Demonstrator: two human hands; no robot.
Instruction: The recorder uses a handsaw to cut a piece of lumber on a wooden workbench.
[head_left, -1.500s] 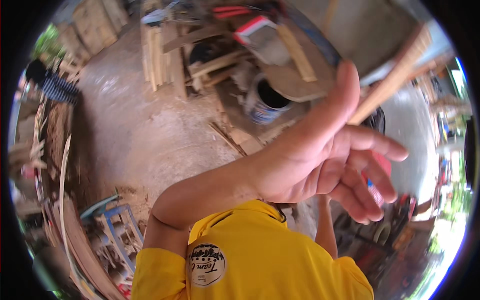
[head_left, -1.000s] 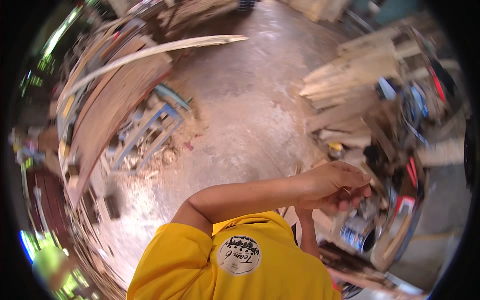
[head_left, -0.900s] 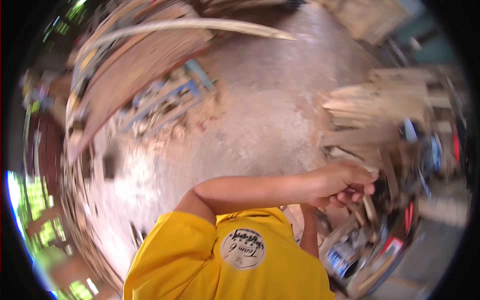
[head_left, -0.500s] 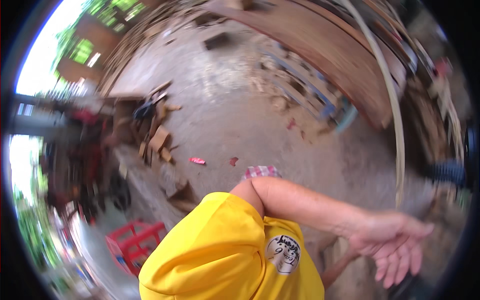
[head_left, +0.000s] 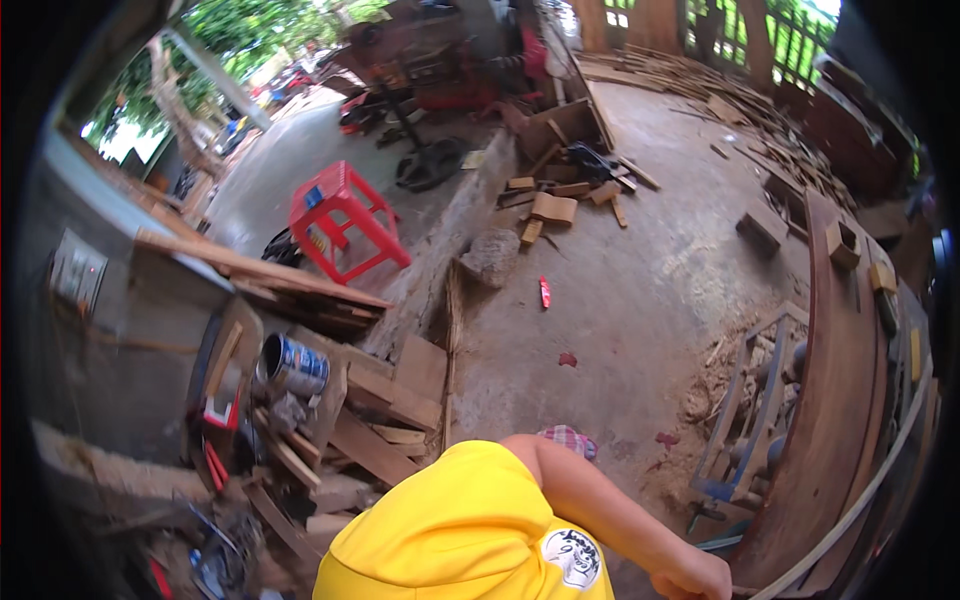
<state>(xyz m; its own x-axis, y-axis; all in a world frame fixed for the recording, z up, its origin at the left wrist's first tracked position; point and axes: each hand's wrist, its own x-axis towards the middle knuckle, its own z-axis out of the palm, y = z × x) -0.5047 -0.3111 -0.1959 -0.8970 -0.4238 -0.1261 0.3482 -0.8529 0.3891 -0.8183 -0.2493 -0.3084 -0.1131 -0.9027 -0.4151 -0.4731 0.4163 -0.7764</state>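
Board [head_left: 835,400], long and brown, lies at the right, near the left hand [head_left: 702,576]. That hand looks curled; I can't tell if it holds anything. The right hand is out of sight. This looks like a reaching step; a grab would call for spread fingers.

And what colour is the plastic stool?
The stool is red; it shows best in the head view.

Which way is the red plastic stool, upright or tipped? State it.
Upright: the red plastic stool has its seat on top and its legs reaching down to the grey floor.
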